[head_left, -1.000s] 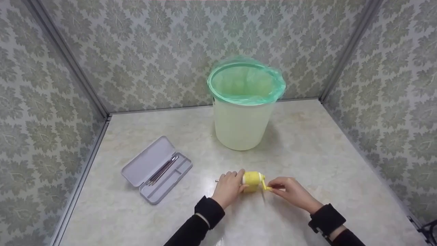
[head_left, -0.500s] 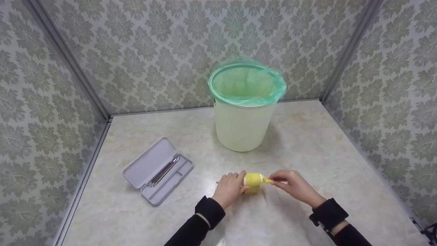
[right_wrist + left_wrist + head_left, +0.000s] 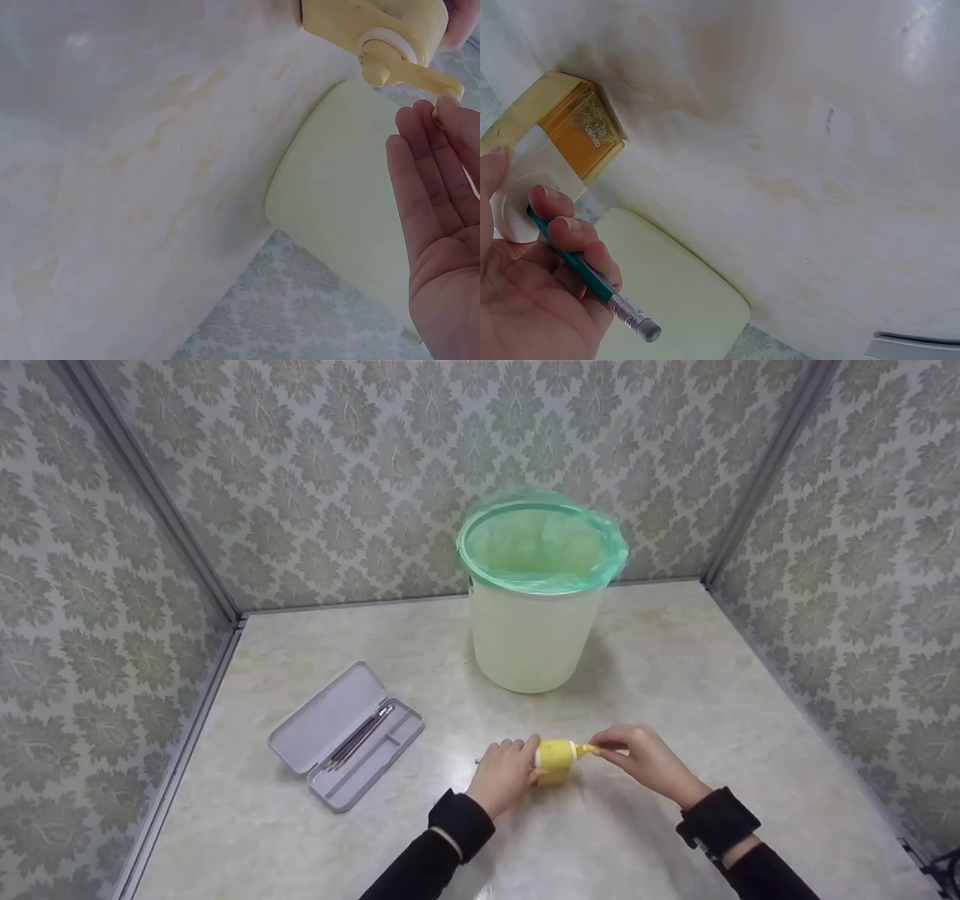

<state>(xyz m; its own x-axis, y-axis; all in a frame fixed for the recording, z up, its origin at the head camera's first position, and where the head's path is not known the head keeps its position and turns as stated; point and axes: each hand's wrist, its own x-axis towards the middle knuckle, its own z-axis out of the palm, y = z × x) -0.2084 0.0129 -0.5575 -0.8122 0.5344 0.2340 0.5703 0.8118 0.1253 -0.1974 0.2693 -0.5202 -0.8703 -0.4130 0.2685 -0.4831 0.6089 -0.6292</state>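
A yellow crank pencil sharpener (image 3: 555, 755) stands on the table. My left hand (image 3: 504, 771) grips it from the left, the thumb against its white front in the left wrist view. Curled fingers of that hand also lie over a green pencil (image 3: 585, 273), its eraser end outward and its other end at the sharpener's front. Through the amber shavings drawer (image 3: 585, 135) some shavings show. On the opposite side, my right hand (image 3: 651, 765) pinches the knob of the yellow crank (image 3: 421, 76) between thumb and fingertips. The other fingers of the right hand are fairly straight.
A pale bin (image 3: 529, 641) with a green liner (image 3: 540, 581) stands behind the sharpener. To the left lies an opened grey pencil case (image 3: 330, 716) with several pencils (image 3: 358, 739) in it. Patterned walls (image 3: 360, 472) enclose the table (image 3: 675, 660) at the back and sides.
The crank has turned from pointing toward me to pointing away, and my right hand has moved slightly away from me with it. My left hand and the sharpener stay in place.
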